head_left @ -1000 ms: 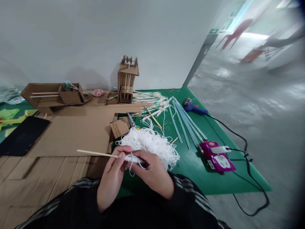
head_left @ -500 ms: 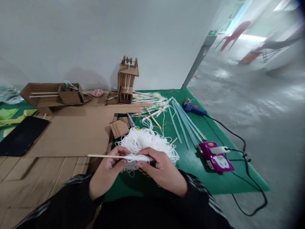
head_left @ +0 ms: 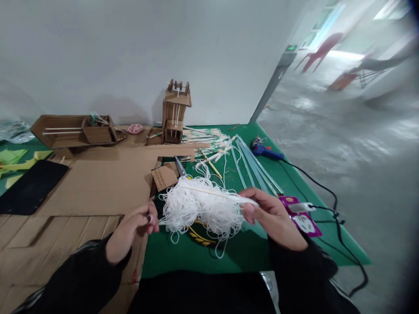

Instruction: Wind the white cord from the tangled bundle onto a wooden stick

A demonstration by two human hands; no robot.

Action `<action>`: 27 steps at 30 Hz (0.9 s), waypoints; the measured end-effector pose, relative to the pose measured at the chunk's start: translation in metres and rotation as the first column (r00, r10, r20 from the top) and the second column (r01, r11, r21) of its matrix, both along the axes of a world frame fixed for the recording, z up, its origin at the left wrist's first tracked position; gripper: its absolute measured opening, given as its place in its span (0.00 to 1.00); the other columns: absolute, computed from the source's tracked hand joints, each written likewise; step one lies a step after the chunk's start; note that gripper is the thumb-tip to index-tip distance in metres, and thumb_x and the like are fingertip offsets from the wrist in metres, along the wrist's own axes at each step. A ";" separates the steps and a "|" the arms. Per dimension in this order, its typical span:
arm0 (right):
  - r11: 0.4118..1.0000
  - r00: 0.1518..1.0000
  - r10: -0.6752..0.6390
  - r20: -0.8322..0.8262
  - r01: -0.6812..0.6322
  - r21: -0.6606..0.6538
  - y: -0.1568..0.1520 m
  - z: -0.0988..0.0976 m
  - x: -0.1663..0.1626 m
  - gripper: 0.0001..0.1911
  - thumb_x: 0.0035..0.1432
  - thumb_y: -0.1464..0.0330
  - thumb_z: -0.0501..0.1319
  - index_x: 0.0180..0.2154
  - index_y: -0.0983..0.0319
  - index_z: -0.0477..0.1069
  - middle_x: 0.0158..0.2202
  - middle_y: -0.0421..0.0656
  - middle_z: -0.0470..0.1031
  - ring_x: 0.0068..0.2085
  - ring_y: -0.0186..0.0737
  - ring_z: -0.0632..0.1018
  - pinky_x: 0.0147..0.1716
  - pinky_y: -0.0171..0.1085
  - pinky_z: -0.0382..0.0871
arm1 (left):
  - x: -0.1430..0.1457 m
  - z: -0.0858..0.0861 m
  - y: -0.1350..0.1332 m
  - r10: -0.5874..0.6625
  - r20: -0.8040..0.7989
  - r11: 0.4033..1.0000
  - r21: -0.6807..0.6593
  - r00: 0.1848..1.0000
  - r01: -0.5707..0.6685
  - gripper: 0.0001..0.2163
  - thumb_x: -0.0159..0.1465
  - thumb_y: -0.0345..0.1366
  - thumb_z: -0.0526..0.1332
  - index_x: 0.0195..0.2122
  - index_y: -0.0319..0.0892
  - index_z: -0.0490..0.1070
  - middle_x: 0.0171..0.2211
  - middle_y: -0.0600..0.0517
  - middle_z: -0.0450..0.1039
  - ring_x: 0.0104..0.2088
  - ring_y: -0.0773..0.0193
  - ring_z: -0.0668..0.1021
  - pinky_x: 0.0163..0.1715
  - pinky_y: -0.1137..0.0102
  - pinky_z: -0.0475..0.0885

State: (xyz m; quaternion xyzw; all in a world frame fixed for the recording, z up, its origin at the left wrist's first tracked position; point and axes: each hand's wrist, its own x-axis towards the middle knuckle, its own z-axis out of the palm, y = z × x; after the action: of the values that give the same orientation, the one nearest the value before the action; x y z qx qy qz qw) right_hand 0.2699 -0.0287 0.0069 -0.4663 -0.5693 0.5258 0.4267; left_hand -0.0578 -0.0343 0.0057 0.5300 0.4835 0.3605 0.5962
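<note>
A tangled heap of white string (head_left: 212, 211) lies on the green table in front of me. To the right of it, my right hand (head_left: 273, 216) pinches a thin wooden stick (head_left: 209, 192) that has white string wound around its held end. The stick's bare end points left over the heap. My left hand (head_left: 134, 226) is closed at the left of the heap, with a strand of white string between its fingers. Part of a yellow leaf pattern (head_left: 201, 239) shows beneath the heap.
Scissors (head_left: 180, 165) and a cardboard piece (head_left: 164, 175) lie behind the heap. Glue sticks (head_left: 253, 168), a blue glue gun (head_left: 266, 150) and a purple power strip (head_left: 304, 222) with a cable are at right. Cardboard models (head_left: 176, 117) stand by the wall; a black tablet (head_left: 31, 187) lies left.
My hands have moved apart from over the string heap. The right hand has carried the stick rightward, while the left has moved left and down with a strand.
</note>
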 end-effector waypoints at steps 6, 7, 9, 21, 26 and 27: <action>0.998 0.999 0.033 -0.019 -0.031 0.055 0.004 0.015 -0.019 0.14 0.58 0.57 0.64 0.40 0.60 0.71 0.24 0.37 0.65 0.22 0.31 0.64 0.20 0.31 0.58 | 0.013 0.022 0.010 -0.012 -0.425 0.917 0.356 0.905 0.179 0.07 0.59 0.34 0.64 0.38 0.48 0.79 0.40 0.48 0.79 0.43 0.52 0.76 0.46 0.64 0.69; 0.996 0.998 0.069 0.004 -0.069 0.064 0.005 0.020 -0.025 0.14 0.58 0.58 0.64 0.40 0.61 0.72 0.26 0.38 0.67 0.23 0.31 0.65 0.20 0.31 0.59 | 0.020 0.026 0.011 -0.024 -0.403 0.904 0.382 0.915 0.192 0.12 0.58 0.33 0.65 0.44 0.49 0.78 0.45 0.48 0.78 0.47 0.50 0.76 0.51 0.61 0.67; 0.987 0.991 0.127 0.035 -0.130 0.094 0.008 0.029 -0.035 0.12 0.58 0.60 0.64 0.40 0.61 0.73 0.31 0.41 0.70 0.26 0.31 0.67 0.23 0.31 0.62 | 0.036 0.033 0.015 -0.114 -0.311 0.893 0.383 0.944 0.234 0.22 0.58 0.33 0.66 0.54 0.50 0.73 0.54 0.46 0.73 0.54 0.48 0.72 0.57 0.57 0.63; 0.932 0.959 0.225 0.172 -0.263 0.251 0.016 0.036 -0.068 0.13 0.66 0.63 0.56 0.39 0.62 0.77 0.33 0.44 0.73 0.35 0.38 0.72 0.35 0.36 0.67 | 0.062 0.039 0.025 -0.128 -0.107 0.809 0.564 0.986 0.166 0.11 0.68 0.33 0.54 0.45 0.44 0.76 0.48 0.45 0.77 0.51 0.52 0.75 0.55 0.58 0.66; 0.936 0.978 0.067 0.197 -0.130 0.328 0.011 0.036 -0.075 0.14 0.68 0.63 0.54 0.36 0.61 0.76 0.33 0.45 0.74 0.36 0.40 0.74 0.38 0.37 0.68 | 0.055 0.036 0.021 -0.010 -0.105 0.882 0.467 0.994 0.059 0.10 0.70 0.37 0.51 0.43 0.43 0.72 0.44 0.45 0.78 0.44 0.56 0.77 0.46 0.64 0.69; 0.939 0.978 0.060 0.199 -0.123 0.321 0.010 0.036 -0.075 0.15 0.67 0.63 0.54 0.36 0.62 0.75 0.31 0.44 0.74 0.34 0.39 0.74 0.37 0.37 0.68 | 0.053 0.037 0.023 -0.022 -0.105 0.899 0.434 0.994 0.066 0.10 0.70 0.38 0.50 0.41 0.43 0.71 0.38 0.46 0.79 0.39 0.57 0.78 0.42 0.66 0.70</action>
State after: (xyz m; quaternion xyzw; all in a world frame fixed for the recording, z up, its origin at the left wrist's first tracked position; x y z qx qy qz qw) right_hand 0.1946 -0.0186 0.0432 -0.4077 -0.7082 0.3959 0.4189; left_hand -0.0050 -0.0117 0.0427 0.6777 0.4067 0.4199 0.4462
